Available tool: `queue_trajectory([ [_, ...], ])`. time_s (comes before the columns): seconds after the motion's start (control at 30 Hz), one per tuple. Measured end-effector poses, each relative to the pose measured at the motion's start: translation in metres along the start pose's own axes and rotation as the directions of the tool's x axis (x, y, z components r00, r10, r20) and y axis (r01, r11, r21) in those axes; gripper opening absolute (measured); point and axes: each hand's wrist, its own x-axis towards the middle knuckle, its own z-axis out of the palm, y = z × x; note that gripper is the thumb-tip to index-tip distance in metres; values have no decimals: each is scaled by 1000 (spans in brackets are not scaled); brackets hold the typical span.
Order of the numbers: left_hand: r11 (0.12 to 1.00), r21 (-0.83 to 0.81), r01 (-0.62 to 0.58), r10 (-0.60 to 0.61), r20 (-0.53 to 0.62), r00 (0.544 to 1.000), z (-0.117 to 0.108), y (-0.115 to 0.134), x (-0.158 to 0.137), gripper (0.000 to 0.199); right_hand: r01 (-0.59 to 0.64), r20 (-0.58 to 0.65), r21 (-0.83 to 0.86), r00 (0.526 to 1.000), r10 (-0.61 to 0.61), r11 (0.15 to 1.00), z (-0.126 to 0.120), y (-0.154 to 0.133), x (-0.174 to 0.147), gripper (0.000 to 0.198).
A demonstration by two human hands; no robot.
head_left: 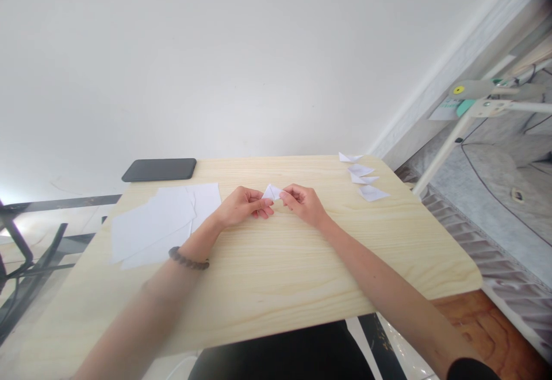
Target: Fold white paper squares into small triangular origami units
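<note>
A small folded white paper (271, 191), with a pointed top, is held up between my two hands above the middle of the table. My left hand (244, 203) pinches its left side between thumb and fingers. On the right side, my right hand (303, 202) grips the paper's corner with thumb and forefinger. Several folded paper boats (373, 194) stand in a row at the right back of the table. Loose white paper sheets (150, 225) lie overlapping to the left, partly behind my left forearm.
A black phone (159, 169) lies at the back left of the wood-patterned table (276, 276). The white wall (267, 69) rises right behind the table. To the right stands a white metal frame (448, 144); dark metal legs (30, 253) show at the left.
</note>
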Motion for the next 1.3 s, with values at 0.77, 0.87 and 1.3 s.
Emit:
queue_trajectory([
  [0.77, 999, 25, 26, -27, 41, 999, 3, -1, 1, 30, -25, 164, -11, 986, 27, 1000, -4, -2, 0, 24],
  [0.87, 1000, 23, 9, -11, 63, 998, 2, 0, 1, 30, -33, 144, -3, 989, 33, 999, -3, 0, 0, 24],
  [1.3, 996, 14, -91, 89, 98, 991, -2, -3, 0, 30, -85, 194, 170, 980, 52, 982, -3, -3, -1, 30],
])
